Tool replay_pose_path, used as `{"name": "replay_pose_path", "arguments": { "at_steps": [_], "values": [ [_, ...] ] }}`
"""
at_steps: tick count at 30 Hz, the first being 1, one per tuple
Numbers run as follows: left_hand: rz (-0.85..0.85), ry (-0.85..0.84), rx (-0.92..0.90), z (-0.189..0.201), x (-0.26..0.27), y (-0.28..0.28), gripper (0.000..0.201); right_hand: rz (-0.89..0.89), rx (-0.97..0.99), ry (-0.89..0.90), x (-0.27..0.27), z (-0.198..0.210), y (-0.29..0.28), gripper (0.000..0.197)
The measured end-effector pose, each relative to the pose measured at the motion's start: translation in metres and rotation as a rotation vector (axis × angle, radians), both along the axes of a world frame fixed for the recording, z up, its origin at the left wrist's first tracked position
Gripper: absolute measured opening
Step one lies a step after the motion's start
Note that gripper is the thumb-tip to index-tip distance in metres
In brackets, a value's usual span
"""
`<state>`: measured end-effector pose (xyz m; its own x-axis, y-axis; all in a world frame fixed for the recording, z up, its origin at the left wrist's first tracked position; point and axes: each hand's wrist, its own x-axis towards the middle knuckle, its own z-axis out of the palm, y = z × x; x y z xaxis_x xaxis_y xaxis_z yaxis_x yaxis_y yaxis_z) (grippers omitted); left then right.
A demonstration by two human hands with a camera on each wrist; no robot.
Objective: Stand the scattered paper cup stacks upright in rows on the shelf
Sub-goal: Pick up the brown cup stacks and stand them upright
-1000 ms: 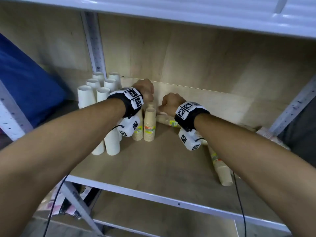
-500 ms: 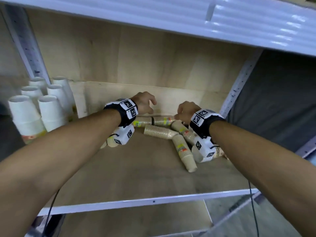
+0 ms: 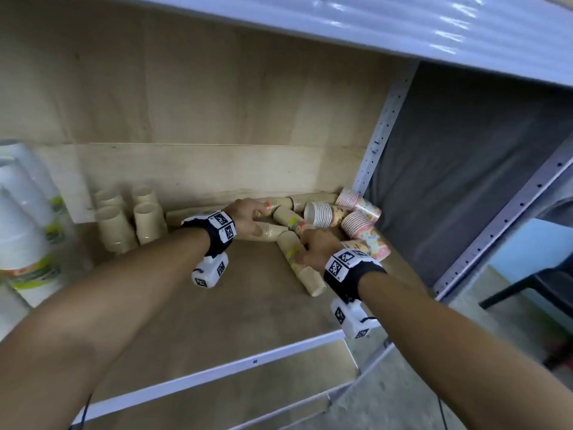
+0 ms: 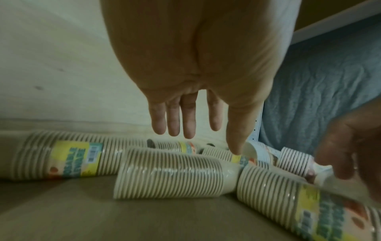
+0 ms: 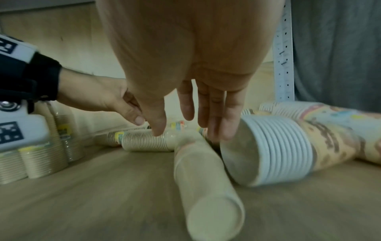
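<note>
Compared with a moment ago, both hands have shifted away from the upright rows and now reach into the heap of fallen stacks, so a fresh pair of pickups appears to be starting.

The left hand (image 4: pixel 185 91) hovers with fingers straight and spread, holding nothing; directly beneath its fingertips lies a beige wrapped paper cup stack lying on its side (image 4: pixel 175 172). The right hand (image 5: pixel 195 91) is likewise spread and empty, its fingers just over the far end of a long beige paper cup stack (image 5: pixel 202 176) that points back toward the wrist. Just outside its little finger lies a white-rimmed patterned cup stack (image 5: pixel 284 151).

Four upright beige cup stacks (image 3: pixel 130 218) stand well behind the left wrist on the wooden shelf (image 3: pixel 201 321); many stacks are not yet upright.

The head view hides both sets of fingers behind knuckles; only the wrist views show them apart. Whether the fingertips actually touch the stacks cannot be told.
</note>
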<state>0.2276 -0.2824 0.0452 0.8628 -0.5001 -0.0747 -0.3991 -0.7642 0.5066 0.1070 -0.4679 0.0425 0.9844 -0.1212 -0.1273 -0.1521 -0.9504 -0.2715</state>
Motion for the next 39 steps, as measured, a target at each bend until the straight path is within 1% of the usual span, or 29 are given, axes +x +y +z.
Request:
{"name": "replay_pose_path", "arguments": {
  "at_steps": [2,5,7,9,12,15,17,23,28,32,35,37,39],
  "values": [
    [0.005,0.017,-0.014,-0.011,0.004,0.001,0.059,-0.043,0.037,-0.025,-0.005,-0.013,0.002,0.037],
    [0.003,0.018,-0.005,-0.025,0.010,0.001,0.063,-0.089,0.050,-0.082,-0.014,-0.024,0.006,0.034],
    [-0.001,0.020,0.023,-0.031,0.012,-0.001,0.068,-0.126,0.045,-0.099,-0.016,-0.031,0.006,0.039],
    [-0.006,-0.006,0.067,-0.035,0.015,-0.003,0.070,-0.146,0.039,-0.080,-0.018,-0.037,0.006,0.049],
    [-0.019,-0.091,0.159,-0.038,0.016,-0.005,0.068,-0.172,0.026,-0.016,-0.018,-0.045,0.005,0.067],
    [-0.027,-0.152,0.210,-0.041,0.015,-0.007,0.065,-0.192,0.024,0.012,-0.018,-0.050,0.004,0.070],
    [-0.036,-0.151,0.224,-0.044,0.014,-0.007,0.065,-0.198,0.012,0.018,-0.018,-0.054,0.005,0.071],
    [-0.043,-0.112,0.204,-0.050,0.016,-0.005,0.069,-0.233,-0.015,0.007,-0.016,-0.055,0.009,0.064],
    [-0.014,-0.063,0.191,-0.044,0.013,-0.004,0.074,-0.249,-0.012,-0.014,-0.012,-0.051,0.013,0.059],
    [0.005,-0.051,0.154,-0.032,0.009,-0.001,0.082,-0.249,0.023,-0.058,-0.009,-0.040,0.015,0.047],
    [0.026,-0.040,0.090,-0.022,0.006,0.005,0.087,-0.222,0.016,-0.137,-0.008,-0.026,0.016,0.036],
    [0.059,-0.015,0.050,-0.017,0.003,0.009,0.086,-0.200,0.017,-0.194,-0.005,-0.017,0.019,0.035],
    [0.095,0.004,0.020,-0.014,0.001,0.012,0.080,-0.184,0.046,-0.208,-0.001,-0.007,0.022,0.035]
  ]
}}
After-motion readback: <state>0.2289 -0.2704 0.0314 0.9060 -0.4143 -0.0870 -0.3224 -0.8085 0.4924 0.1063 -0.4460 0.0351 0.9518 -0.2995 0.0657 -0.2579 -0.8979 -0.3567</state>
